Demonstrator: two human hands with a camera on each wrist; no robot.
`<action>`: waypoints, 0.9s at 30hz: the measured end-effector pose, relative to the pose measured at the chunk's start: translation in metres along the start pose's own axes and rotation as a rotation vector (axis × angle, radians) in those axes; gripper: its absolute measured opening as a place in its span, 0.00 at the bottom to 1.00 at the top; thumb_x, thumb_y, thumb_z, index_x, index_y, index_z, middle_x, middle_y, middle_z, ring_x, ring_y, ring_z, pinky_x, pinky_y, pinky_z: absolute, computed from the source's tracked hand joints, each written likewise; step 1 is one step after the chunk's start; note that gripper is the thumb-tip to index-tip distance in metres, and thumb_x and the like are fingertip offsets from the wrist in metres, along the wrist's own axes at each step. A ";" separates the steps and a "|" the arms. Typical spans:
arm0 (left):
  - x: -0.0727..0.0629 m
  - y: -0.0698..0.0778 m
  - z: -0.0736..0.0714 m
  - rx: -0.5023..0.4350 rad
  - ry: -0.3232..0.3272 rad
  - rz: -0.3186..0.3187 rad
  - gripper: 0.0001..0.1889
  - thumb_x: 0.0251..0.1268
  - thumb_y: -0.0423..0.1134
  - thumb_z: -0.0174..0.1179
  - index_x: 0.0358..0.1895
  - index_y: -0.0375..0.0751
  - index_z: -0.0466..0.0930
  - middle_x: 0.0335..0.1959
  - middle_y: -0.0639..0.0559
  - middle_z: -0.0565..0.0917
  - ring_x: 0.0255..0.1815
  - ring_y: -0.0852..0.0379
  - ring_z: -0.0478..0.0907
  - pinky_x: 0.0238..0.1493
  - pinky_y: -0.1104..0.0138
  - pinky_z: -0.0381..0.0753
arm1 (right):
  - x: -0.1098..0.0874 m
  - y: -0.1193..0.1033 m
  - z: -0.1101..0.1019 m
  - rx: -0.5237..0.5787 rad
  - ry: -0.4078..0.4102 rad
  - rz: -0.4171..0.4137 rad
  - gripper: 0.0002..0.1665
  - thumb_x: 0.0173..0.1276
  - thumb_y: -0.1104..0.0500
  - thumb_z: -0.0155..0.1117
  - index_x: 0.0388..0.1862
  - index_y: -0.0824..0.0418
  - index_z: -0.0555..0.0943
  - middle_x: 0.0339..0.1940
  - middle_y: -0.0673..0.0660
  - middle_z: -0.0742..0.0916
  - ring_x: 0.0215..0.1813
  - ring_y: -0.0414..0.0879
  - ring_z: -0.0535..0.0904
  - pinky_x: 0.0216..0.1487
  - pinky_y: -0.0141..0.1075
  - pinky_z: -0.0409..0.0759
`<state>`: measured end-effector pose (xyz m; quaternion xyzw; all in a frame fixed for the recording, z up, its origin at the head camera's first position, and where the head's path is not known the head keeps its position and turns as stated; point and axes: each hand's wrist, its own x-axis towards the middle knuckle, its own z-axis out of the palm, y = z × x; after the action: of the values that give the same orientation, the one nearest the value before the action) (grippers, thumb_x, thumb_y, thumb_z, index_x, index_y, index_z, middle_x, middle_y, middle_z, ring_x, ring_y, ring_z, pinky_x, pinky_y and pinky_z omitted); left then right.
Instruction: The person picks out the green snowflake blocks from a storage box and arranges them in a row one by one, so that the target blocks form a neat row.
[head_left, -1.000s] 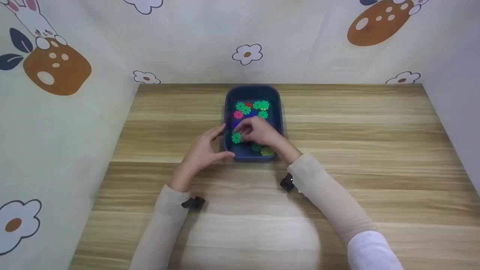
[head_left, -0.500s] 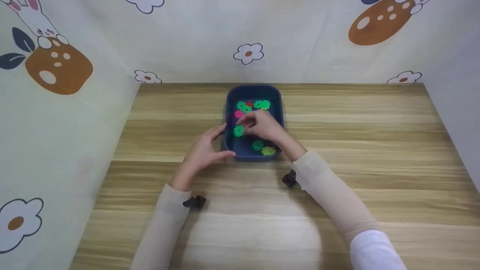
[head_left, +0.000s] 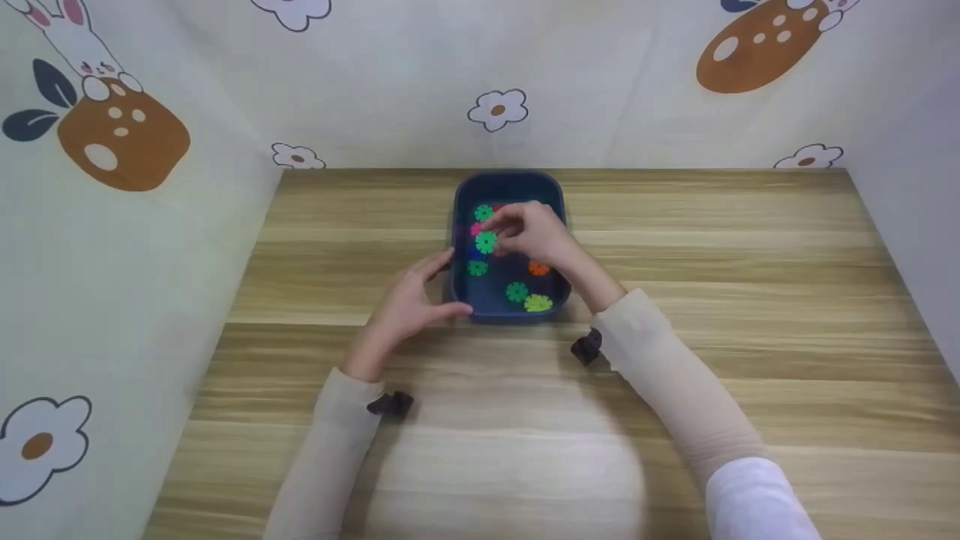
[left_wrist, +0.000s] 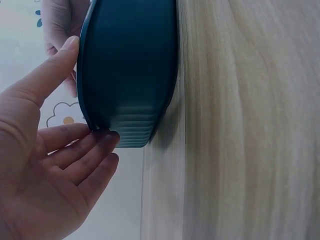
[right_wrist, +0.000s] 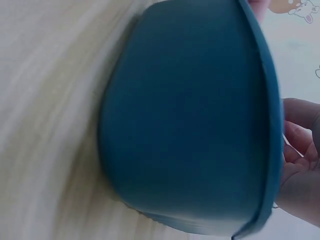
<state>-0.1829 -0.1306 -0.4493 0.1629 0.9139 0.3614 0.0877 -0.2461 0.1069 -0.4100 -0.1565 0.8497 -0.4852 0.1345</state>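
Note:
Several small notched plastic snowflake discs lie inside a dark blue bin [head_left: 506,318]. My right hand [head_left: 536,231] is over the bin, pinching a green snowflake disc [head_left: 486,242] between thumb and fingers. In the right wrist view the bin's wall hides the disc and part of that hand [right_wrist: 300,155]. My left hand [head_left: 409,304] rests at the bin's near left corner, thumb on the rim and fairly straight fingers along the side wall. The left wrist view shows that hand's fingertips [left_wrist: 109,140] against the outside of the bin.
Around the held disc lie a pink disc [head_left: 476,229], an orange disc [head_left: 538,267], a yellow disc [head_left: 538,303] and more green discs [head_left: 517,292]. The bin stands on a wood-grain table [head_left: 712,300]. A patterned wall cloth [head_left: 600,90] borders its far edge.
My right hand has moved toward the bin's far end with the green disc in its fingers. Orange and green discs in the nearer part are uncovered. My left hand stays at the corner.

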 end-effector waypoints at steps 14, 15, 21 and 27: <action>0.000 0.001 0.000 -0.003 -0.004 -0.007 0.49 0.53 0.53 0.75 0.77 0.43 0.61 0.76 0.40 0.65 0.76 0.41 0.64 0.76 0.47 0.63 | 0.000 -0.006 -0.025 -0.008 0.060 0.013 0.15 0.65 0.67 0.68 0.52 0.61 0.86 0.50 0.61 0.88 0.48 0.49 0.83 0.54 0.40 0.84; 0.000 0.001 0.000 -0.002 -0.003 -0.011 0.49 0.53 0.53 0.75 0.77 0.44 0.61 0.76 0.40 0.65 0.76 0.41 0.64 0.77 0.48 0.63 | -0.001 -0.006 -0.027 -0.005 0.064 0.018 0.16 0.65 0.67 0.68 0.52 0.61 0.85 0.51 0.61 0.87 0.49 0.49 0.82 0.54 0.40 0.84; 0.000 0.002 0.000 0.004 -0.003 -0.026 0.49 0.52 0.54 0.75 0.77 0.45 0.61 0.77 0.42 0.65 0.77 0.41 0.63 0.77 0.47 0.63 | -0.002 -0.005 -0.039 0.024 0.098 0.040 0.16 0.66 0.67 0.67 0.54 0.62 0.84 0.51 0.62 0.87 0.47 0.48 0.82 0.51 0.34 0.84; 0.000 0.002 0.000 0.016 -0.006 -0.035 0.50 0.52 0.54 0.75 0.77 0.47 0.60 0.77 0.41 0.64 0.76 0.41 0.64 0.76 0.45 0.63 | -0.004 -0.002 -0.048 0.044 0.145 0.023 0.16 0.65 0.67 0.68 0.52 0.63 0.85 0.48 0.62 0.87 0.43 0.44 0.81 0.44 0.26 0.82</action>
<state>-0.1826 -0.1299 -0.4478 0.1489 0.9191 0.3520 0.0955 -0.2601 0.1456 -0.3844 -0.1085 0.8480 -0.5123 0.0816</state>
